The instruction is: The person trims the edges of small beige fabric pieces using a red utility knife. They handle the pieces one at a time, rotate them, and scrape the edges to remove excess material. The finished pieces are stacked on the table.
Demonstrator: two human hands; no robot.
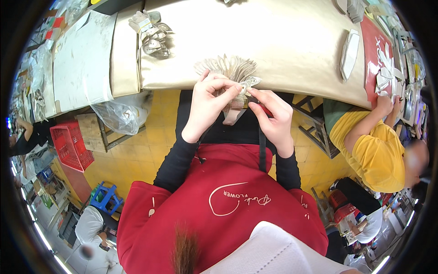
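My two hands are together at the middle of the near edge of the surface (pixel 292 50), a table under a pale gold cover. My left hand (pixel 206 105) pinches one small patterned piece (pixel 250 83) between thumb and forefinger; the piece sits between my hands, its pointed end standing out beyond my left fingertips toward the right. My right hand (pixel 278 118) comes up to it from the other side, forefinger reaching its lower edge and thumb a little apart below; I cannot tell whether those two fingers grip anything. Just beyond my knuckles is one fan of thin pale pieces (pixel 232 66), too many and too overlapped to count, and I cannot tell whether it touches the cover. One pale strip (pixel 233 117) hangs below my fingers, over my dark lap. Toward the surface's left edge, well apart from my hands, lies one bundle of similar pale pieces (pixel 153 36), with a band around it. Near the right edge I count one long white stack (pixel 349 55), and beside it one red sheet (pixel 372 50) carrying a white bow-like piece (pixel 388 73). At the near right corner, one co-worker in a yellow shirt (pixel 376 153) has both arms reaching up to that bow-like piece.
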